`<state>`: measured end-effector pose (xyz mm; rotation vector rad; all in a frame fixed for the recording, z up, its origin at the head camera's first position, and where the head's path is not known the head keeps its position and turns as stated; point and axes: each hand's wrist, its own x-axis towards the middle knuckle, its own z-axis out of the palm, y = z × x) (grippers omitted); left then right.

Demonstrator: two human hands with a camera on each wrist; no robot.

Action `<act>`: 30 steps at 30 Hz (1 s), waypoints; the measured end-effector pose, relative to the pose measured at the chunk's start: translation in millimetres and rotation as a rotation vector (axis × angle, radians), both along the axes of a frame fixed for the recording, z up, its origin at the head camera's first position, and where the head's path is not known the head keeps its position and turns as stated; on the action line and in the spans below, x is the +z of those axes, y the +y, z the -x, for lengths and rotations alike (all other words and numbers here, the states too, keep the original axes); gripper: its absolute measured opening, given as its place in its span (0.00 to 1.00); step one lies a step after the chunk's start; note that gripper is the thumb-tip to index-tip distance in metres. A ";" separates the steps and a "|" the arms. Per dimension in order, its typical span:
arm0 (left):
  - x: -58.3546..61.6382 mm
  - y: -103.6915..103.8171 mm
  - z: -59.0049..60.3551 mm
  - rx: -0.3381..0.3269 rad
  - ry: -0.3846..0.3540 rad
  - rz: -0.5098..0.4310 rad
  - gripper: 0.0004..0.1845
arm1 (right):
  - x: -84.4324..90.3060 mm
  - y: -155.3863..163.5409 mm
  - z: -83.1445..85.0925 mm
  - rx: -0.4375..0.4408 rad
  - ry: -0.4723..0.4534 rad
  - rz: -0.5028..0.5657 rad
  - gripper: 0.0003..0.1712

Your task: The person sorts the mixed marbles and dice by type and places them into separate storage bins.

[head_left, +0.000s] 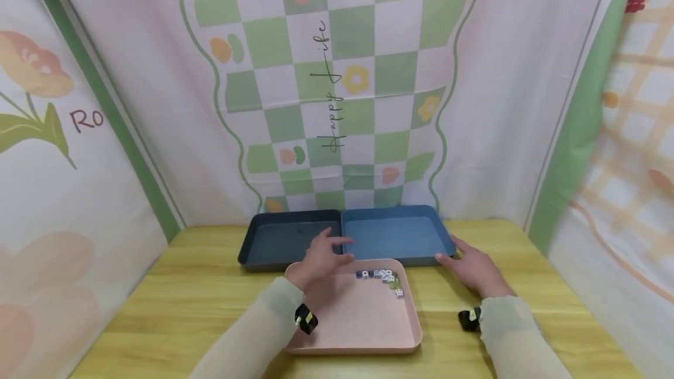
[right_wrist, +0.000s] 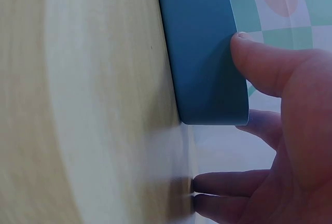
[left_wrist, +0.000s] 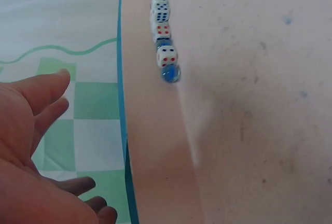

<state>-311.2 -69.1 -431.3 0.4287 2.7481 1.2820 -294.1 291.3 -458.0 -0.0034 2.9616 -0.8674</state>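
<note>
Head view: left hand (head_left: 320, 261), fingers spread and holding nothing, hovers over the pink tray's (head_left: 368, 332) far-left rim — dice (head_left: 380, 275) cluster at its 1 o'clock corner. Right hand (head_left: 474, 268), fingers apart, touches the light blue tray's (head_left: 395, 235) right corner; steady it gently. Bare tabletop (head_left: 174, 297) lies at 9 o'clock.

Place: a staged recording booth.
Evidence: printed cloth backdrops (head_left: 337, 75) hang close behind and beside the wooden table (head_left: 184, 303), closing it in on three sides.
</note>
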 end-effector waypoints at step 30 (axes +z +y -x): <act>-19.1 13.0 -11.3 -0.103 -0.021 0.122 0.14 | -7.0 2.7 2.0 0.000 0.025 0.011 0.57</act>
